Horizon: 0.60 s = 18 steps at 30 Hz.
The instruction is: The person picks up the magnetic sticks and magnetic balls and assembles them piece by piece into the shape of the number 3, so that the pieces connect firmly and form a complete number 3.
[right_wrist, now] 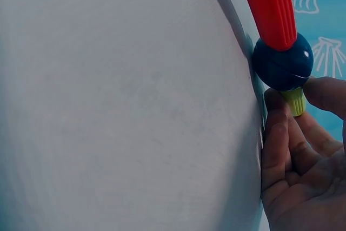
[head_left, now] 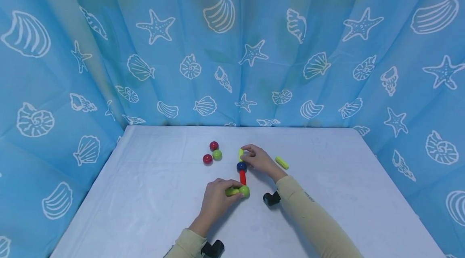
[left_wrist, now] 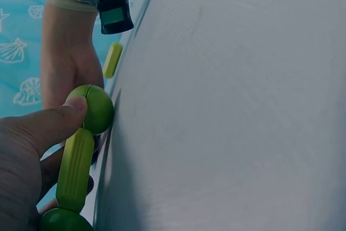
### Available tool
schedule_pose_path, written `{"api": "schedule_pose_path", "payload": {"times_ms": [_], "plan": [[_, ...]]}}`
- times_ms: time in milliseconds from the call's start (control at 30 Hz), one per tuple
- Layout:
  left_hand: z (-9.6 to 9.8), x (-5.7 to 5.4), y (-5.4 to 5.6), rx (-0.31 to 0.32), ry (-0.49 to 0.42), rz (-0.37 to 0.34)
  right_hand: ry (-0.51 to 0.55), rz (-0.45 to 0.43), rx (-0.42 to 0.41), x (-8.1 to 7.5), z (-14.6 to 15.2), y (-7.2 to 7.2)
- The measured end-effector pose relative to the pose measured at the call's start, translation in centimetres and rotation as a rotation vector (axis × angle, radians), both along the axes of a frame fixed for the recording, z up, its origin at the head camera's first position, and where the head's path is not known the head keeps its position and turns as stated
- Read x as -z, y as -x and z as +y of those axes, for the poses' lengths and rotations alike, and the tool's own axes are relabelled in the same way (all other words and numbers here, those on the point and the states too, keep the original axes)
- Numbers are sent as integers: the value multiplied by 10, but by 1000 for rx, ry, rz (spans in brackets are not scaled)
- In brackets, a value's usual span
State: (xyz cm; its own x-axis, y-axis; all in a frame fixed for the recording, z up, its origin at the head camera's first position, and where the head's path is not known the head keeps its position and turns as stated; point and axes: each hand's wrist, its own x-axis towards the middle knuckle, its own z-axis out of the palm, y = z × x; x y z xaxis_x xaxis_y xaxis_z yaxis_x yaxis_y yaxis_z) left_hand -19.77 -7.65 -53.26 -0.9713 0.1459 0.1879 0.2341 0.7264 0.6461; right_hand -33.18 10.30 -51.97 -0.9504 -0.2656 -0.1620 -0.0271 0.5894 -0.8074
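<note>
A linked chain of toy balls and rods spans both hands. My left hand [head_left: 217, 197] grips its near end, with the thumb pressed on a green ball [left_wrist: 98, 111]. From that ball a yellow-green rod [left_wrist: 75, 171] leads to a second green ball [left_wrist: 65, 221], which the hand hides in the head view. A red rod [head_left: 242, 177] runs from the first green ball to a dark blue ball [right_wrist: 283, 62]. At the far end my right hand [head_left: 258, 159] pinches a yellow rod [head_left: 241, 153] that meets the blue ball.
Two red balls [head_left: 214, 145] and a loose green ball [head_left: 217, 154] lie together at the back left of the white table [head_left: 152, 193]. A loose yellow rod [head_left: 281, 162] lies right of my right hand. Black wrist cameras [head_left: 271, 199] sit by both sleeves. A blue shell-patterned curtain [head_left: 232, 68] surrounds the table.
</note>
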Motion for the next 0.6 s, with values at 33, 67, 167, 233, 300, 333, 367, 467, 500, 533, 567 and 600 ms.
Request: {"api": "schedule_pose_path", "payload": {"times_ms": [33, 67, 167, 233, 300, 333, 367, 467, 500, 533, 567, 600], "plan": [[0, 0, -1, 1, -1, -3, -5, -1, -4, 0, 0, -1], [0, 0, -1, 2, 0, -4, -10, -2, -5, -1, 0, -1], [1, -1, -3, 3, 5, -6, -21, -2, -18, -2, -1, -3], [1, -1, -4, 5, 6, -7, -29, -3, -27, -2, -1, -4], [1, -1, -6, 10, 4, -7, -36, 0, -32, -1, -1, -5], [2, -1, -7, 13, 3, -6, -37, 1, -33, -1, -1, -6], [2, -1, -7, 16, 2, -4, -38, 4, -33, 0, -2, -7], [2, -2, -9, 23, 4, 7, -34, 9, -28, 0, -2, -10], [2, -2, -9, 24, 6, 12, -31, 9, -26, 0, -2, -11], [2, -2, -9, 26, 8, 14, -28, 9, -25, 0, -2, -11], [2, -1, -10, 28, 10, 16, -28, 8, -23, 0, -2, -12], [2, -1, -10, 29, 11, 18, -30, 8, -22, 0, -2, -12]]}}
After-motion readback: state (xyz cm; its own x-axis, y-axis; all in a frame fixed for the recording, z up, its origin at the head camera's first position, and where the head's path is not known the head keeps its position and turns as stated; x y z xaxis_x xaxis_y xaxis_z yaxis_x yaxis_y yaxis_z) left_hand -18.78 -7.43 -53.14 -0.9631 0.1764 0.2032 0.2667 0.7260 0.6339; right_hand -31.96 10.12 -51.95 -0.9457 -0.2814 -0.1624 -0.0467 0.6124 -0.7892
